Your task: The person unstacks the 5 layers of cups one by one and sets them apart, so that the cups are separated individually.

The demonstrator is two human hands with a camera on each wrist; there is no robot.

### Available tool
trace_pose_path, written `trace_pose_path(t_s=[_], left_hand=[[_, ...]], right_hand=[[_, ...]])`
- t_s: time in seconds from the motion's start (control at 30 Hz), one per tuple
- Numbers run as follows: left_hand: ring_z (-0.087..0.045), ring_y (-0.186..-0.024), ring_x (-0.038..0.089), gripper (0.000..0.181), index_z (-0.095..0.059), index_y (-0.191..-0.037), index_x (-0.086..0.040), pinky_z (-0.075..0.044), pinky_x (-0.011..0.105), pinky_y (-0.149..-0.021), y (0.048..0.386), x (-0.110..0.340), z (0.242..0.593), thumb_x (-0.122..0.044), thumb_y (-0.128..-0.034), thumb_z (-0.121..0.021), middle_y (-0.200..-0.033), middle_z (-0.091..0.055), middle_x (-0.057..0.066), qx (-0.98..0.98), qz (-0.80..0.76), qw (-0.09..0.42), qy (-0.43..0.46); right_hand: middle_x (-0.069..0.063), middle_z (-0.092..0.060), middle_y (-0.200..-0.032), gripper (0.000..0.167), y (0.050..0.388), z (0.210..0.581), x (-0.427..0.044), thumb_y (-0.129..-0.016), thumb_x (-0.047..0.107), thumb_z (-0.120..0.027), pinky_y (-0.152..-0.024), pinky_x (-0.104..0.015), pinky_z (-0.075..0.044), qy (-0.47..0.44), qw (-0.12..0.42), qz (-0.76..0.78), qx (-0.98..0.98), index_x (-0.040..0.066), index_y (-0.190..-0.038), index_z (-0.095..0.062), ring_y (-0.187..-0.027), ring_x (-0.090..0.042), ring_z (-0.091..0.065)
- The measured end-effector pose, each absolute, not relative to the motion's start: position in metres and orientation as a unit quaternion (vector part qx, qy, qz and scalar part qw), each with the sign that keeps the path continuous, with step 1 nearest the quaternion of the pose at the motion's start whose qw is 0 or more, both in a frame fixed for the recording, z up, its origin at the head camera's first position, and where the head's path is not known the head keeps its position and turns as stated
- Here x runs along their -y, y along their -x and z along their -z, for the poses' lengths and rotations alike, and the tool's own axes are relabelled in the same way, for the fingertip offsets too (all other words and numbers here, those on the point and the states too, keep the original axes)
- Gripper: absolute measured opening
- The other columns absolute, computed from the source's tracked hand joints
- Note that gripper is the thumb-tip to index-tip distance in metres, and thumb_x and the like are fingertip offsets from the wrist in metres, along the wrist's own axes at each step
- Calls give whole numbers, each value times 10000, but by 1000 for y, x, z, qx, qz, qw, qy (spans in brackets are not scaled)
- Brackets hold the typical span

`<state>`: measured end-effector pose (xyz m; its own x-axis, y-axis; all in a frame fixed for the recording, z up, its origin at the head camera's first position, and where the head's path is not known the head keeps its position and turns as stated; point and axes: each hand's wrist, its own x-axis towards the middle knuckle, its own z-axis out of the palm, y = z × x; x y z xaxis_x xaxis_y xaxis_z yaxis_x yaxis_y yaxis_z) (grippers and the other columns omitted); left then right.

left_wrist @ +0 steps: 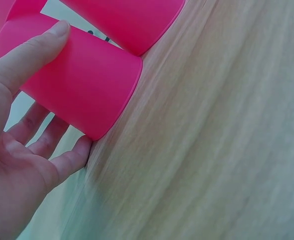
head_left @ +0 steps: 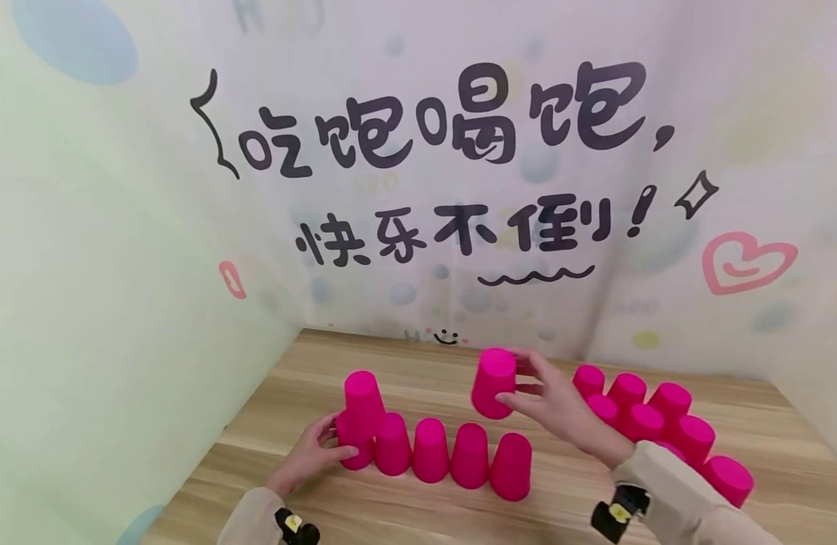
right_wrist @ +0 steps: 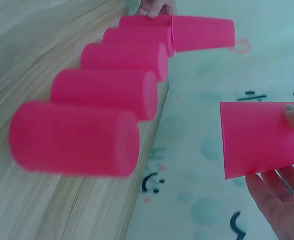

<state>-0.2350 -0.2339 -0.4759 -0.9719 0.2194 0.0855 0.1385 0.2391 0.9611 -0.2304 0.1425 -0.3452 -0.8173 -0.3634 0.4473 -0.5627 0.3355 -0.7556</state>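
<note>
Smooth, matt plastic-looking cups (head_left: 430, 452) on the wood-grained table (head_left: 418, 371), cloth-like backdrop (head_left: 269, 219) behind the table, cloth sleeves (head_left: 670, 488) above it

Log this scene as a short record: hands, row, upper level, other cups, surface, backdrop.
Left hand: thumb and fingers around the leftmost cup of the row
Right hand: holds a raised cup upside down, clear of the table
Row: five pink cups, upside down, side by side
Upper level: one upside-down cup at the row's left end
Other cups: pink cluster at right, partly hidden by the right arm
Surface: wood-grain
Backdrop: pale, black characters
</note>
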Motion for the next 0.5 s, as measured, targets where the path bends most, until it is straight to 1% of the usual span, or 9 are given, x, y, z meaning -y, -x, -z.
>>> trace_pose_path(t_s=[0.17,0.27,0.37,0.5], left_hand=[[-494,-1056,311,620,-401,-1262,47,-454,311,-841,236,232,475,-102,-744,-708,-1183,-491,188,-788,-603,30,-123],[-495,-1058,309,614,-404,-1261,45,-457,291,-832,236,232,475,-88,-743,-707,-1184,-493,185,-788,-604,29,-119],[-494,-1060,318,616,-400,-1261,51,-457,273,-824,235,233,475,-72,-740,-706,-1187,-489,196,-786,-606,29,-115],[-486,-1066,340,625,-390,-1264,59,-458,287,-828,234,233,474,-68,-740,-706,-1195,-478,219,-783,-610,31,-117]], right_hand=[[-128,-548,-1077,584,225,351,-181,-705,58,-733,-720,-350,-509,-270,151,-456,834,5,-1199,-428,-933,-270,-559],[-140,-556,-1063,599,220,357,-201,-696,74,-744,-701,-336,-515,-238,173,-419,859,9,-1202,-430,-893,-274,-584],[-181,-547,-1074,613,213,367,-218,-697,119,-749,-685,-336,-517,-205,177,-398,876,1,-1205,-426,-895,-316,-585],[-179,-555,-1072,600,202,386,-237,-708,154,-742,-689,-347,-515,-170,173,-382,892,3,-1198,-431,-922,-318,-569]])
